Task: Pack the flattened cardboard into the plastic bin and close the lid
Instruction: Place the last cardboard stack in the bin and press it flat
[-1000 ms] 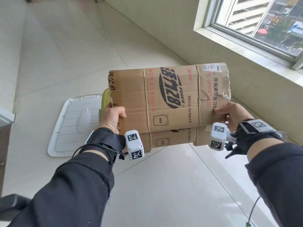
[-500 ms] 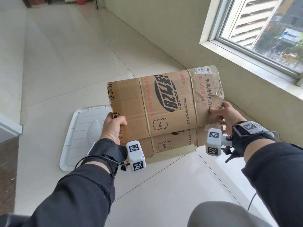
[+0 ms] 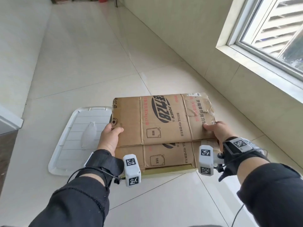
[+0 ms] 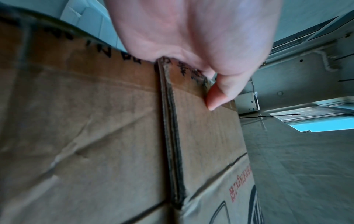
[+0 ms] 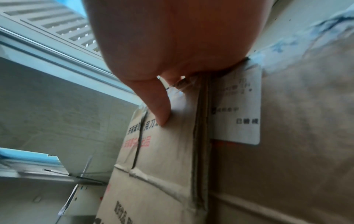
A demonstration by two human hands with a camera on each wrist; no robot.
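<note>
The flattened cardboard (image 3: 164, 122), folded double with blue and red print, lies nearly level between both hands. My left hand (image 3: 110, 136) grips its left edge, thumb on top, fingers hidden underneath. My right hand (image 3: 214, 131) grips the right edge the same way. In the left wrist view the left hand (image 4: 191, 37) pinches the layered cardboard (image 4: 95, 136) at its edge. In the right wrist view the right hand (image 5: 162, 45) presses its thumb on the cardboard (image 5: 162, 166). A pale yellow strip, the bin rim (image 3: 170, 170), shows just under the near edge. The rest of the bin is hidden.
The white plastic lid (image 3: 78, 138) lies flat on the tiled floor, left of the cardboard and partly behind my left hand. A wall with a window sill (image 3: 255, 63) runs along the right. Open floor stretches ahead.
Both hands have lowered the cardboard and tipped it from steeply tilted to nearly flat, down over the yellow bin. The grips are unchanged.
</note>
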